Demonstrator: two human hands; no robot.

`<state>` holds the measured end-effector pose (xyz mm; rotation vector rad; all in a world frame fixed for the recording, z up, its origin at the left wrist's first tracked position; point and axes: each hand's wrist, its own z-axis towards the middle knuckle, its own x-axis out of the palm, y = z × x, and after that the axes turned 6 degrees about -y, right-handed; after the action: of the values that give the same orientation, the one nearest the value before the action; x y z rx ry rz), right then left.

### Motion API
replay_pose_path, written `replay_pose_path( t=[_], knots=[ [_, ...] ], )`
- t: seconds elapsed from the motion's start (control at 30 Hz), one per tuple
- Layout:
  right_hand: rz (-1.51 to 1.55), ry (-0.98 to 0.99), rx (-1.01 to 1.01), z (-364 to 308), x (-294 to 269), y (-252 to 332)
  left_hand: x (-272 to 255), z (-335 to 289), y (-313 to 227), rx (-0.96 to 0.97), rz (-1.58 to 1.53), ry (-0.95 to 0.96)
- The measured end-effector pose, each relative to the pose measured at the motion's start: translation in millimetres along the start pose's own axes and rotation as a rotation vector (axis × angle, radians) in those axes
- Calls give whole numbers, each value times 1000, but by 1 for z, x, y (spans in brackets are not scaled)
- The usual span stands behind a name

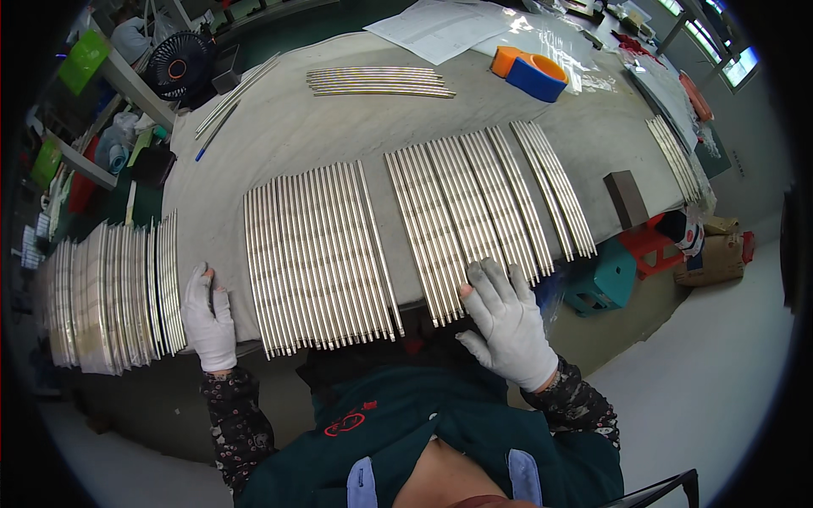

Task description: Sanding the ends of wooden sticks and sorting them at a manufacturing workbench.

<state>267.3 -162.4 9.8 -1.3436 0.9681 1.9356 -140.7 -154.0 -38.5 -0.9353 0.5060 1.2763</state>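
My right hand (511,328), in a white glove with a bare fingertip showing, rests with fingers spread over the lower ends of a row of shiny metal rods (466,203). At the table's near edge, my gloved left hand (208,317) lies with its fingers stretched and thumb apart, holding nothing. It is between a middle row of metal rods (313,254) and a dense bundle of rods (114,296) at the far left, part of which looks wrapped in clear plastic. Several rods (555,188) form a narrower group just right of my right hand's row.
Farther back lie more rods (381,82), a blue pen (217,133), an orange and blue tape roll (533,73) and paper sheets (436,30). A dark block (625,200) sits near the right edge, beside more rods (673,159). Stools (603,284) stand below. A fan (178,66) is back left.
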Motion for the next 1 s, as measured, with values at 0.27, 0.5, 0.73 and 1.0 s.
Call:
replay_pose_path(
  t=[0.27, 0.5, 0.73, 1.0],
  knots=[
    [-7, -157, 25, 1, 6, -8, 0, -1, -1, -14, -12, -3],
    [-76, -371, -63, 5, 16, -16, 1, 1, 3, -11, -39, 11],
    [-27, -472, -89, 5, 22, -19, 0, 2, 5, -40, -137, 53],
    [5, -497, -90, -1, 25, -21, 0, 2, 9, -8, -118, 61]
  ],
)
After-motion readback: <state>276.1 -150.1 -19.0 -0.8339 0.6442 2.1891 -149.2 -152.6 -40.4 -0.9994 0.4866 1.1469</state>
